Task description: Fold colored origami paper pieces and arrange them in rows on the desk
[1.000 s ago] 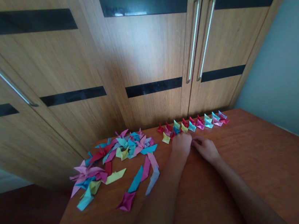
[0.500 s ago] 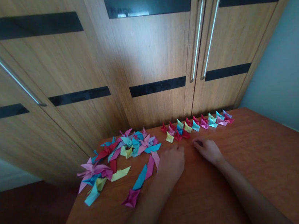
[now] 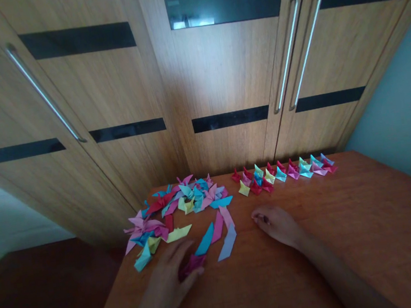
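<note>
My left hand (image 3: 174, 274) is at the front left of the wooden table, fingers apart around a dark magenta folded paper piece (image 3: 194, 264). Beside that piece are a blue strip (image 3: 204, 239), a magenta strip (image 3: 217, 226) and a lavender strip (image 3: 227, 243). My right hand (image 3: 277, 225) rests on the table right of the strips, its fingers curled together; whether anything is between them is too small to tell. Beyond it, small folded paper pieces (image 3: 280, 173) stand in rows. A pile of colourful folded papers (image 3: 192, 196) lies at the back left.
A wooden cabinet (image 3: 218, 81) with metal handles and dark panels rises behind the table (image 3: 351, 225). A pale blue wall (image 3: 404, 112) is on the right. Dark floor (image 3: 50, 295) shows beyond the left table edge.
My left hand has moved left and nearer, from beside my right hand to the magenta piece, uncovering the lavender strip. My right hand has drawn back slightly. The camera view has shifted left.
</note>
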Demonstrator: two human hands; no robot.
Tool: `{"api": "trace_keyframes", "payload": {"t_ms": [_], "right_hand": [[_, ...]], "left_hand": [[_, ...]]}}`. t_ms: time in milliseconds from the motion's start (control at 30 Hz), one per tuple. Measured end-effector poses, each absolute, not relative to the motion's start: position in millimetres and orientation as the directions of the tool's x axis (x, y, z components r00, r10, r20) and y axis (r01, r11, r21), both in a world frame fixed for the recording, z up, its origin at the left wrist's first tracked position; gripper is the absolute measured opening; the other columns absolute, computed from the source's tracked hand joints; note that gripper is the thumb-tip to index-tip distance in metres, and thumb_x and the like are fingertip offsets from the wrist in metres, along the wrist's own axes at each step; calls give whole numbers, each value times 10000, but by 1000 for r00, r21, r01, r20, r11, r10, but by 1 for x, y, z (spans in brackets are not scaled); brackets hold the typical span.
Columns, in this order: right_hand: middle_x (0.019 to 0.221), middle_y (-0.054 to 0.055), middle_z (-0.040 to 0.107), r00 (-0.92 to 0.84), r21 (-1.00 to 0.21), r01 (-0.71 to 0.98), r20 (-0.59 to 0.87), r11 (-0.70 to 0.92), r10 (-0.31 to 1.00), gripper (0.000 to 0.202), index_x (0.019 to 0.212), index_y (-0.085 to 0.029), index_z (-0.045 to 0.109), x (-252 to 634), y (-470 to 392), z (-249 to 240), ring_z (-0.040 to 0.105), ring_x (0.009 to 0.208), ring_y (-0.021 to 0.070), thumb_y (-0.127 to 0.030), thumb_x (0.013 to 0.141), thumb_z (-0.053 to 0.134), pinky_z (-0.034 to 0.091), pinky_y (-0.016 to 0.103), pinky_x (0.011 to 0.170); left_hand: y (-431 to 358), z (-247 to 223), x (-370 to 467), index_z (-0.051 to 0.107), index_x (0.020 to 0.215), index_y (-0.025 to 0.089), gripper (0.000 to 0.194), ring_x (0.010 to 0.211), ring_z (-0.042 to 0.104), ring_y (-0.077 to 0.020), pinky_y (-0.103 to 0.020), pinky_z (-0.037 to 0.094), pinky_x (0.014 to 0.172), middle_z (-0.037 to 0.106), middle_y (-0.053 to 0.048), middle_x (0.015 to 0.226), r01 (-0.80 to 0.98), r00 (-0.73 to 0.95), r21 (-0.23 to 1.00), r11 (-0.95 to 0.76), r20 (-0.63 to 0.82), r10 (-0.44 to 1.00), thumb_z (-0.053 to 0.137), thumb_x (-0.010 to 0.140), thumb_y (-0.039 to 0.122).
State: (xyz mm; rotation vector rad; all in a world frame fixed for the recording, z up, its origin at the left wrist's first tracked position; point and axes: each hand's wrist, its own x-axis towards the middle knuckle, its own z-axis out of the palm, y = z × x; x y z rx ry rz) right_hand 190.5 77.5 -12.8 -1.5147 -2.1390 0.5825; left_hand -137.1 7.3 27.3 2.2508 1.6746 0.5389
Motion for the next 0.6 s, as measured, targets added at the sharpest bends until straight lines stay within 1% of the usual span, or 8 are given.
{"api": "trace_keyframes", "payload": {"t_ms": [100, 167, 233, 400, 600], "right_hand": [[850, 28, 678, -288, -591, 747, 123, 303, 950, 250, 924, -220, 666, 192, 79, -14, 601, 759, 160, -278, 856, 433, 418, 245, 679], [848, 30, 679, -278, -594, 748, 124, 296, 952, 257, 927, -221, 667, 193, 79, -15, 601, 761, 164, -290, 861, 429, 419, 249, 679], [849, 29, 679, -266, -594, 753, 119, 283, 957, 256, 926, -224, 668, 192, 80, -16, 602, 765, 167, -296, 860, 432, 419, 251, 676], [855, 26, 679, -270, -598, 749, 117, 285, 956, 246, 915, -225, 665, 192, 81, -15, 604, 762, 164, -282, 852, 434, 420, 258, 685], [860, 28, 680, -270, -585, 756, 128, 293, 954, 244, 918, -228, 665, 191, 79, -14, 604, 770, 165, -266, 851, 433, 423, 257, 698]], "left_hand": [[2, 21, -146, 621, 1155, 252, 426, 1131, 559, -282, -426, 464, 964, 596, -65, 1237, 868, 197, 439, -232, 124, 972, 636, 749, 380], [-1, 19, -147, 642, 1116, 249, 387, 1078, 593, -270, -406, 490, 932, 625, -62, 1184, 868, 186, 448, -216, 112, 976, 632, 746, 361], [-4, 18, -146, 649, 1102, 253, 360, 1037, 615, -255, -385, 505, 910, 640, -56, 1153, 859, 191, 461, -222, 114, 975, 619, 751, 326], [-11, 16, -148, 643, 1097, 277, 321, 1008, 631, -245, -385, 511, 898, 662, -43, 1125, 840, 201, 479, -255, 161, 966, 569, 785, 273], [-8, 14, -152, 681, 915, 272, 195, 856, 681, -212, -310, 555, 783, 721, -14, 940, 821, 189, 493, -289, 244, 951, 512, 818, 285]]}}
